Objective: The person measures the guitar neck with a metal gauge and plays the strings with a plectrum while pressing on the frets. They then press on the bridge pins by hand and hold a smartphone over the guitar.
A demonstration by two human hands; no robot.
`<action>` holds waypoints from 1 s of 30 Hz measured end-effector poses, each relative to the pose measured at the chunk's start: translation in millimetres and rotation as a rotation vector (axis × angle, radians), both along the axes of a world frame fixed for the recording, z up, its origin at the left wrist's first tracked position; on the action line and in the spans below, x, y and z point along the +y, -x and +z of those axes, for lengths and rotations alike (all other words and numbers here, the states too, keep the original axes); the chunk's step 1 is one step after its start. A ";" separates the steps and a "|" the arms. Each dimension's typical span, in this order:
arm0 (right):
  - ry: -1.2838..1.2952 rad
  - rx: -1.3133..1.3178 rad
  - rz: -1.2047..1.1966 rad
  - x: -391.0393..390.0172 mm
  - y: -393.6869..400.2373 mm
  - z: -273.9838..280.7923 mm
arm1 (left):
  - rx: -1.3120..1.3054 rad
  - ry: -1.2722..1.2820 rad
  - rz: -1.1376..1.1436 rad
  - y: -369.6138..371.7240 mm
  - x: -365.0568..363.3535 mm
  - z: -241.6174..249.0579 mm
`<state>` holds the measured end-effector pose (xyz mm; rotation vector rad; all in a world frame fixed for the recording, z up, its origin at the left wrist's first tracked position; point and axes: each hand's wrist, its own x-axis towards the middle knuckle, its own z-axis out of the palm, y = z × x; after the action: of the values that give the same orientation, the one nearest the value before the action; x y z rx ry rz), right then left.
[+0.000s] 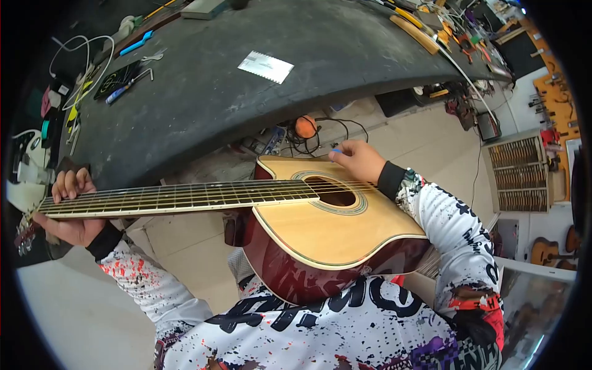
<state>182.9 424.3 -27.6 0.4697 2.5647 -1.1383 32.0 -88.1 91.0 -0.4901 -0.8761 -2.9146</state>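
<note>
An acoustic guitar (302,234) with a pale wood top and dark red sides lies across my lap, its neck pointing left. My left hand (81,230) is wrapped round the neck near the headstock (26,235), thumb on the near side and fingers over the strings. Beside the sound hole (336,193), my right hand (364,161) is closed, pinching a small blue guitar pick (336,150). That hand is over the upper edge of the body, close to the strings, and whether the pick touches one cannot be made out.
A dark workbench (185,92) curves in front of me, bearing a silver-white packet (266,66), a blue-handled hex tool (128,86) and a white cable (111,49). Below it lie black cables and an orange round object (306,127). Tools hang on an orange board (555,105) at right.
</note>
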 end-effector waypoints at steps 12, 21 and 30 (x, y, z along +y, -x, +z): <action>-0.096 0.085 0.197 -10.7 -13.8 31.1 | 0.061 0.148 0.065 -4.8 -0.3 -2.6; 0.063 -0.026 0.131 -3.8 -0.9 6.1 | 0.237 0.135 -0.090 11.9 -22.3 -20.7; 0.473 0.099 0.198 -6.0 -13.4 20.1 | 0.272 0.121 -0.113 14.2 -28.9 -25.9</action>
<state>196.3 418.3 -7.5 0.0473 2.2431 -1.6545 17.8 -117.0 65.1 -0.9479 -1.0157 -2.8072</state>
